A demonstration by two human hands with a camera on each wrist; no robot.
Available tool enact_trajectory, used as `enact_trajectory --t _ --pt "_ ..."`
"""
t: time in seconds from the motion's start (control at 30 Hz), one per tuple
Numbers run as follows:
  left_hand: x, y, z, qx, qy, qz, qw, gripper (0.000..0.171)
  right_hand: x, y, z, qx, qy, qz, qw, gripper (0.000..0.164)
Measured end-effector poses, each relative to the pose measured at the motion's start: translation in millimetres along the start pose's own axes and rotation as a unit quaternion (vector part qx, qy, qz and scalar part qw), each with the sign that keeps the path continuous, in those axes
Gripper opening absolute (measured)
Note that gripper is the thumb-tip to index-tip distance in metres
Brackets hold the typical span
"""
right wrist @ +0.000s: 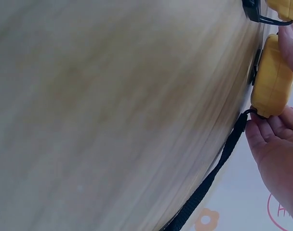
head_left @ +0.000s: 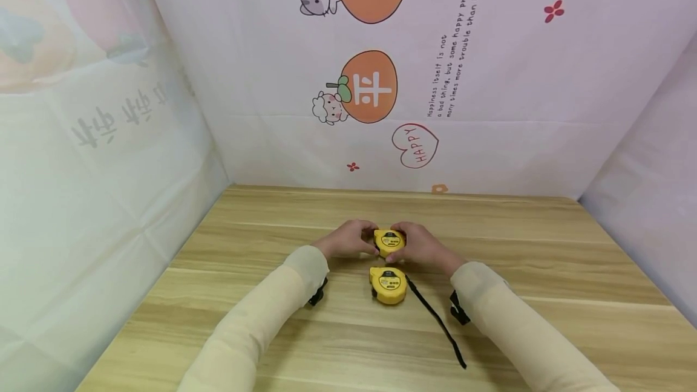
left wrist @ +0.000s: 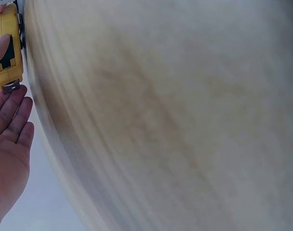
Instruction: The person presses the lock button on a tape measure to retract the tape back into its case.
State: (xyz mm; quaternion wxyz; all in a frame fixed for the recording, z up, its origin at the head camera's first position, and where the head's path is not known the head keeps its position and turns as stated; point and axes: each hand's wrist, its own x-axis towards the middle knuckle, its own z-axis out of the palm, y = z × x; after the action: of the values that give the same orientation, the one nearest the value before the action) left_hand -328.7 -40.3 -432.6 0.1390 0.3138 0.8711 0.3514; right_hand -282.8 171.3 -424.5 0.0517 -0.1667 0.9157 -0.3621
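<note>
Two yellow tape measures with black-and-yellow labels are on the wooden table. The farther tape measure (head_left: pixel 388 241) sits between both hands. From its left side, my left hand (head_left: pixel 351 239) holds it with thumb and fingertips; in the left wrist view the fingertips (left wrist: pixel 22 94) are right at its metal hook (left wrist: pixel 11 86). My right hand (head_left: pixel 418 245) grips the opposite side, thumb toward me, fingers behind. A black wrist strap (right wrist: pixel 197 197) hangs from that tape measure in the right wrist view. Just in front lies the nearer tape measure (head_left: pixel 389 286), touched by neither hand.
The nearer tape measure's black strap (head_left: pixel 437 317) trails toward the front right of the table (head_left: pixel 327 343). White printed cloth (head_left: pixel 261 77) hangs behind the table and along both sides. Black wrist straps (head_left: pixel 459 309) show under the cream sleeves.
</note>
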Motion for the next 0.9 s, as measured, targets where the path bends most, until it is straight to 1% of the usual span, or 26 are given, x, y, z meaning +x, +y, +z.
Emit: enact_trajectory --t 0.17,0.3,0.4,0.53,0.6,0.77,0.9 --pt "0.4 -1.9 -0.3 0.003 0.002 -0.004 1.0 0.058 1 0 0 -0.002 -0.003 -0.002 1.0 0.082" --pt "0.3 -4.8 -0.1 0.006 0.004 -0.007 1.0 0.065 0 -1 -1 0.004 -0.005 -0.004 1.0 0.084" --pt "-2.5 -3.2 -2.7 0.007 0.006 -0.014 0.9999 0.07 -1 -3 -4 0.019 -0.005 0.011 1.0 0.085" --pt "-6.6 2.9 -10.3 0.007 0.008 -0.022 0.9997 0.073 -1 -3 -11 0.023 0.0 0.027 0.999 0.087" --pt "-7.6 5.9 -14.5 0.01 0.009 -0.02 0.9997 0.073 -2 -3 -15 0.016 0.005 0.018 1.0 0.084" --pt "-11.4 15.0 -26.4 0.025 0.009 0.002 0.9996 0.071 -5 -3 -27 -0.012 0.025 -0.035 0.999 0.069" --pt "-14.2 20.5 -38.8 0.045 0.018 0.024 0.9985 0.066 -8 -4 -41 -0.034 0.038 -0.061 0.997 0.067"
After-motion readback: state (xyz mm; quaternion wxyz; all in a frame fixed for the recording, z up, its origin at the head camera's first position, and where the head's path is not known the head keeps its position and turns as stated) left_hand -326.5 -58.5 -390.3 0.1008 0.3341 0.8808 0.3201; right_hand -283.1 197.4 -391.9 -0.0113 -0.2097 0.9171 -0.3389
